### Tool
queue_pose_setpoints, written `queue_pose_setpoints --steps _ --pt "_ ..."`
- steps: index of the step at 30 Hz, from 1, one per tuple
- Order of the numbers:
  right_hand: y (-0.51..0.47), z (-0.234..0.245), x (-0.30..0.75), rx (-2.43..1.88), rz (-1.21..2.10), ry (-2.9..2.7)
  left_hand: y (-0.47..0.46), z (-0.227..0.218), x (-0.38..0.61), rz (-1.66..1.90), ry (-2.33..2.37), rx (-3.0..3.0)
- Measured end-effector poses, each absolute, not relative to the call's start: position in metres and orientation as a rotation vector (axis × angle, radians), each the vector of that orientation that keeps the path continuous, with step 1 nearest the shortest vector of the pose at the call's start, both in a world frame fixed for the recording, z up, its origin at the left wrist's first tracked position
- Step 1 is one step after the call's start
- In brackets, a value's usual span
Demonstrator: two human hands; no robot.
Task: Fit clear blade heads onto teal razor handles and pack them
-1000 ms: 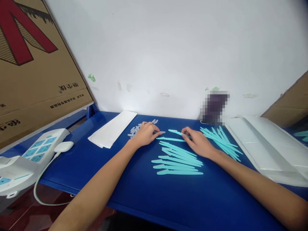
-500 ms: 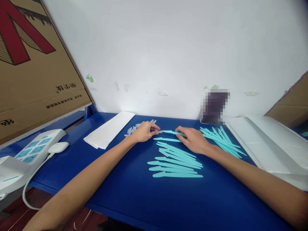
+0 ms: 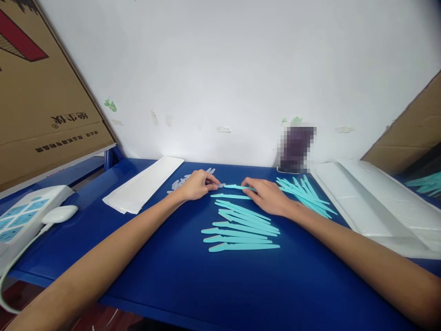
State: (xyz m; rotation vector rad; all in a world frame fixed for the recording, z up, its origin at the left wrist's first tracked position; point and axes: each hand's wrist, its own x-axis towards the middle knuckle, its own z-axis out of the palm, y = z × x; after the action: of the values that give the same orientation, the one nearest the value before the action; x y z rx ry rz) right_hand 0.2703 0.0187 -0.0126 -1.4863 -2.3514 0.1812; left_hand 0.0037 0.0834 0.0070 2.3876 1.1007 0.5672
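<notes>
On a blue table (image 3: 193,276) my left hand (image 3: 197,185) pinches a small clear cap at the tip of a teal stick (image 3: 237,187). My right hand (image 3: 266,196) holds the other end of that same stick. Just below the hands, a row of several teal sticks (image 3: 241,225) lies side by side. A second heap of teal sticks (image 3: 305,195) lies to the right of my right hand. Behind my left hand is a small pile of clear caps (image 3: 179,183).
A white flat packet (image 3: 143,184) lies at the left rear, with white plastic bags (image 3: 375,202) at the right. At the far left sit a white power strip (image 3: 24,216) and a white plug (image 3: 59,214). Cardboard boxes (image 3: 41,92) lean at both sides against the white wall.
The hands have drawn together, bringing the clear cap onto the tip of the teal stick. The view has shifted right and slightly up.
</notes>
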Motion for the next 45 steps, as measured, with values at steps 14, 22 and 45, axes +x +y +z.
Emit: queue_pose_setpoints --steps 14,22,45 --pt "0.025 -0.012 0.269 -1.377 0.257 -2.369 0.078 0.003 0.008 0.637 1.090 2.472" --pt "0.028 -0.013 0.257 -1.250 0.262 -2.223 0.079 0.004 0.009 0.804 1.005 2.724" --pt "0.008 0.021 0.266 -1.429 0.526 -2.570 0.057 0.014 -0.019 1.004 1.132 2.415"
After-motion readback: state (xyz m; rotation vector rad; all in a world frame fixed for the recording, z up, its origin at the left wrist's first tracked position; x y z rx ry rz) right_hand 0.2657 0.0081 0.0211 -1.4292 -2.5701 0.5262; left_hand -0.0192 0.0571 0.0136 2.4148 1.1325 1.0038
